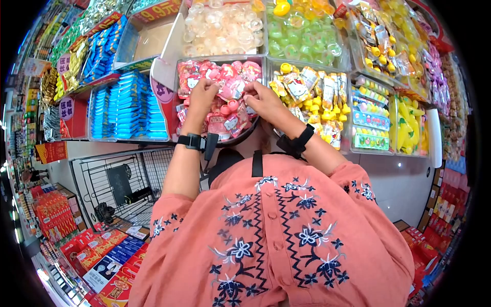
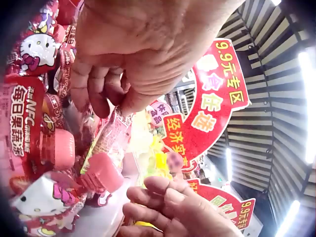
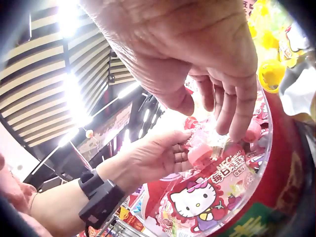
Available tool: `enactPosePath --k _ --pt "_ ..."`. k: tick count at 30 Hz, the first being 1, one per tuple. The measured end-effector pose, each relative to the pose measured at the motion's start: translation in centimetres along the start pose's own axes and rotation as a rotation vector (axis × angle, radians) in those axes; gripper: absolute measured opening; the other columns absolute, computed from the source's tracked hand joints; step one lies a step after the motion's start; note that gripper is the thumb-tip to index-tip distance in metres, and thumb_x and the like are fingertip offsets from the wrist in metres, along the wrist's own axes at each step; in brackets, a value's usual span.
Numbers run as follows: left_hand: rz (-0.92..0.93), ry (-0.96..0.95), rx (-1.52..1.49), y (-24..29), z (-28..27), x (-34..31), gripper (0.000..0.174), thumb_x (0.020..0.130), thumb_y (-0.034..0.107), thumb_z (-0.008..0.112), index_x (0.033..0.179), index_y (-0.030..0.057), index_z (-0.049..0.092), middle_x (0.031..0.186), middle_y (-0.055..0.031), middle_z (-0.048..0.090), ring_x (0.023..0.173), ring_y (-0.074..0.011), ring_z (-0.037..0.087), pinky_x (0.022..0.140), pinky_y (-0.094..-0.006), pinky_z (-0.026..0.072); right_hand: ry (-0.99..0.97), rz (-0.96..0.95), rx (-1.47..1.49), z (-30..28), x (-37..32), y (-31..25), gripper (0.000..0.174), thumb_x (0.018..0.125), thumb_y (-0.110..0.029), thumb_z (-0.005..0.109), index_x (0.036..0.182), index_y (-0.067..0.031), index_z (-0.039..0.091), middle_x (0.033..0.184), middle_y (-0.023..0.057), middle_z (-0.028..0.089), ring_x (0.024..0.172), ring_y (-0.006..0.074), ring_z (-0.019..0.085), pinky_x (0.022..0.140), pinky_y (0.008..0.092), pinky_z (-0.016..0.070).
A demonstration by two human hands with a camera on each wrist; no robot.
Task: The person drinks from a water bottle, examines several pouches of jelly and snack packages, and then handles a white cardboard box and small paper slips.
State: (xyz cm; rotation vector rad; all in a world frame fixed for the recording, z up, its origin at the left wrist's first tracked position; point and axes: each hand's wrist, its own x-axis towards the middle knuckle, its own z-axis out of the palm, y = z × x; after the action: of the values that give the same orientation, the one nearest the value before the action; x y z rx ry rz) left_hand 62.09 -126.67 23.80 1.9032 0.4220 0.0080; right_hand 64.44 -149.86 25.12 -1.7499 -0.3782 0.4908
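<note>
In the head view, both hands are over a bin (image 1: pixel 222 58) of pink spouted pouches with a cartoon cat print. My left hand (image 1: pixel 204 95) is on the left and pinches the edge of a pink pouch (image 2: pixel 109 140) between thumb and fingers, as the left wrist view shows. My right hand (image 1: pixel 267 102) hovers over the bin's right side, thumb apart from loosely bent fingers. In the right wrist view its fingertips (image 3: pixel 238 131) hang close over the pouches, with nothing seen between them. Pink screw caps (image 2: pixel 102 173) stick out among the pouches.
Yellow-capped pouches (image 1: pixel 319 97) fill the bin to the right; blue packets (image 1: pixel 130 107) fill the one to the left. Cups of pale jelly (image 1: pixel 222 25) and green jelly (image 1: pixel 302 41) lie behind. A wire shopping cart (image 1: pixel 123 179) stands at lower left.
</note>
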Motion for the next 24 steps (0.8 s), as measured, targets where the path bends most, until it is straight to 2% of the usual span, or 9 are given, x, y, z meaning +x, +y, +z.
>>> enactPosePath --k 3,6,9,12,15,16,19,20,24 --pt "0.072 0.035 -0.053 2.0 0.9 -1.1 0.021 0.092 0.019 0.069 0.099 -0.0003 0.065 0.084 -0.0010 0.063 0.076 -0.0077 0.056 0.067 -0.0241 0.0468 0.040 -0.093 0.015 0.0 0.5 0.2 0.053 0.087 -0.023 0.071 0.130 0.0037 0.053 0.119 0.0210 0.064 0.107 0.0285 0.065 0.093 0.0368 0.0518" --pt "0.164 0.119 -0.029 6.7 1.2 -3.0 0.015 0.093 0.014 0.068 0.096 0.0013 0.063 0.082 0.0014 0.060 0.073 -0.0051 0.053 0.065 -0.0223 0.0454 0.115 -0.333 -0.243 -0.3 0.5 -1.5 0.078 0.083 -0.026 0.076 0.145 0.0034 0.039 0.135 0.0252 0.054 0.125 0.0340 0.056 0.106 0.0376 0.0444" --pt "0.233 0.072 -0.123 9.5 1.6 -4.5 0.012 0.093 0.011 0.068 0.097 0.0015 0.062 0.082 0.0021 0.060 0.073 -0.0047 0.052 0.065 -0.0221 0.0455 0.067 -0.367 -0.181 -0.5 0.0 -3.8 0.093 0.080 -0.027 0.079 0.152 0.0018 0.028 0.142 0.0275 0.048 0.136 0.0356 0.048 0.112 0.0383 0.0382" --pt "0.339 0.110 -0.033 11.8 3.7 -6.6 0.013 0.093 0.010 0.067 0.099 0.0004 0.061 0.082 -0.0021 0.062 0.074 -0.0088 0.058 0.067 -0.0253 0.0493 0.102 -0.405 -0.045 0.2 0.6 -3.8 0.087 0.082 -0.024 0.079 0.149 0.0014 0.031 0.135 0.0231 0.055 0.131 0.0300 0.053 0.108 0.0378 0.0431" --pt "0.513 0.104 0.088 12.6 5.9 -7.8 0.017 0.093 0.011 0.068 0.103 -0.0003 0.061 0.090 -0.0082 0.063 0.080 -0.0162 0.063 0.073 -0.0295 0.0516 -0.022 -0.201 0.146 -1.0 -0.2 -4.5 0.072 0.087 -0.019 0.076 0.144 -0.0006 0.036 0.126 0.0158 0.061 0.120 0.0221 0.060 0.100 0.0367 0.0496" --pt "0.570 0.094 0.120 13.0 6.3 -8.3 0.019 0.093 0.012 0.068 0.105 -0.0005 0.061 0.094 -0.0104 0.064 0.083 -0.0190 0.064 0.075 -0.0310 0.0522 -0.064 -0.086 0.431 -1.2 -0.4 -4.6 0.055 0.092 -0.014 0.070 0.138 -0.0037 0.042 0.117 0.0072 0.065 0.107 0.0156 0.064 0.091 0.0328 0.0535" --pt "0.632 -0.051 0.067 14.1 6.7 -9.6 0.024 0.093 0.014 0.068 0.111 0.0002 0.061 0.103 -0.0139 0.062 0.095 -0.0255 0.064 0.084 -0.0342 0.0510 -0.112 0.009 0.612 -2.5 -1.3 -2.1 0.040 0.094 -0.013 0.066 0.131 -0.0058 0.052 0.114 0.0037 0.066 0.101 0.0135 0.064 0.089 0.0302 0.0537" --pt "0.626 -0.095 0.049 14.4 6.7 -10.2 0.025 0.094 0.013 0.066 0.116 0.0014 0.061 0.106 -0.0141 0.061 0.102 -0.0271 0.061 0.089 -0.0354 0.0490 -0.124 0.062 0.634 -3.2 -1.7 -1.8 0.029 0.093 -0.012 0.065 0.121 -0.0062 0.061 0.110 0.0010 0.066 0.100 0.0125 0.064 0.087 0.0285 0.0536" --pt "0.663 -0.048 0.043 14.5 6.2 -11.4 0.026 0.092 0.013 0.066 0.115 0.0019 0.061 0.107 -0.0148 0.061 0.100 -0.0302 0.062 0.087 -0.0377 0.0505 -0.114 0.117 0.792 -5.1 -3.1 -4.2 0.026 0.094 -0.018 0.065 0.118 -0.0060 0.065 0.107 0.0033 0.069 0.098 0.0149 0.068 0.084 0.0288 0.0547"
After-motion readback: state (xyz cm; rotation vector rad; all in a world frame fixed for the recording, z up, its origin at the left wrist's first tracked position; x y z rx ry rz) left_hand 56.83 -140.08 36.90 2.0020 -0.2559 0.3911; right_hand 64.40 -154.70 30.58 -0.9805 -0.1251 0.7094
